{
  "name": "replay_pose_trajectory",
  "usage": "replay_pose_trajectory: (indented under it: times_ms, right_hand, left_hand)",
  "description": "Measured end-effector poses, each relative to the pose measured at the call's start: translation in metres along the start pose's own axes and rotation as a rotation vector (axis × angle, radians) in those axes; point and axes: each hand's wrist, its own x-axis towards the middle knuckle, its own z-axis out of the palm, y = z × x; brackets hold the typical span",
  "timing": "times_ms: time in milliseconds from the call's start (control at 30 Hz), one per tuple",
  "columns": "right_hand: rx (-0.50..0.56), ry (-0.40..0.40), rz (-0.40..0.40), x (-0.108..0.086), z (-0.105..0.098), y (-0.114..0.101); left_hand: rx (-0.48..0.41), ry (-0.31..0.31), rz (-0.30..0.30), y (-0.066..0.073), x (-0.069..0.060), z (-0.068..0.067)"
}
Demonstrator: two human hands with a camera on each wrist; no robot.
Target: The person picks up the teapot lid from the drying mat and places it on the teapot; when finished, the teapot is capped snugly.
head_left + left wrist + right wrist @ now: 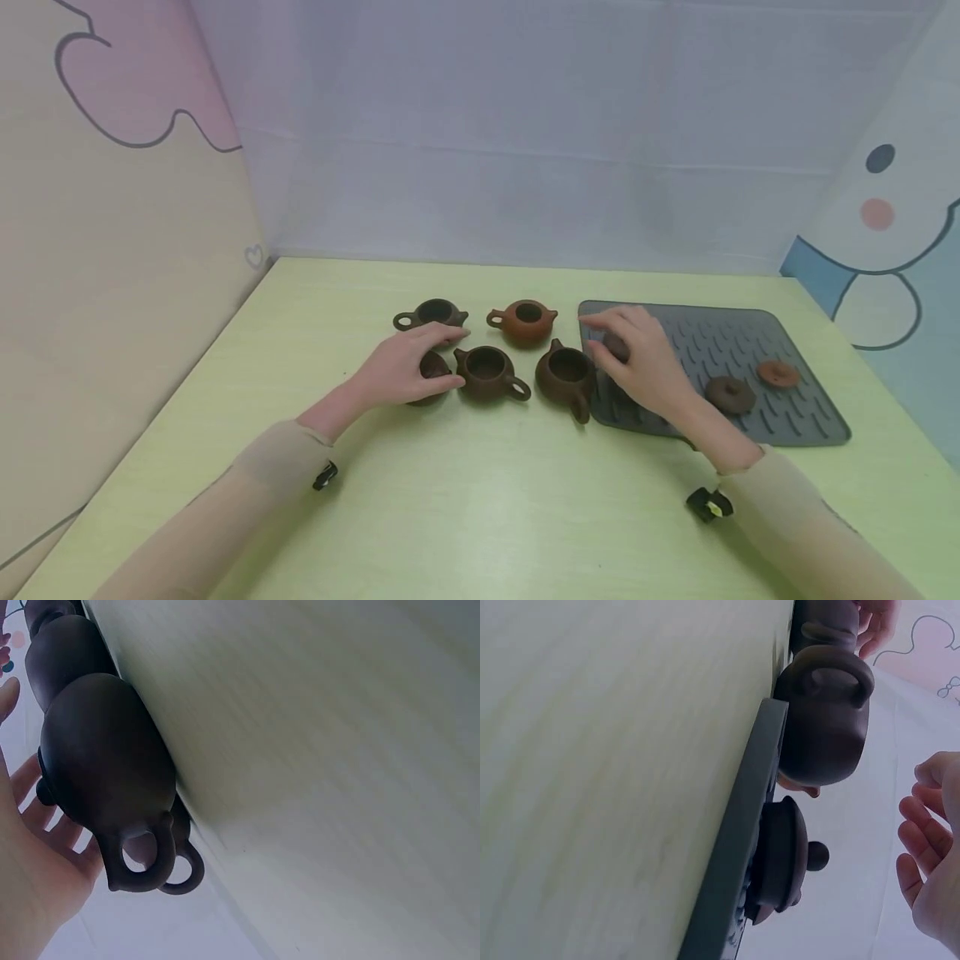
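Sitting leftmost in the front row, a lidded teapot (109,754) has the left hand (397,367) above it, thumb and fingers spread (touching? can't tell). Four open-topped teapots (487,393) cluster nearby. On the grey mat (813,427), a dark lid (617,346) lies beneath the right hand (643,358), its fingers loosely bent, apart; two more lids (730,396) rest further right.

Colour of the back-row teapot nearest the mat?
The teapot is reddish brown; it shows best in the head view.
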Motion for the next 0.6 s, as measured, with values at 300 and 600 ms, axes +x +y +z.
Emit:
replay_pose_trajectory:
  times_ms: [300, 600]
  right_hand:
    - [-0.053, -0.06, 0.049, -0.012, -0.016, 0.011]
    - [-0.127, -0.186, 0.153, -0.025, -0.032, 0.017]
  left_hand:
    - [0.031, -0.027, -0.014, 0.004, 0.007, 0.003]
    - [0.066, -0.087, -0.034, 0.003, 0.008, 0.003]
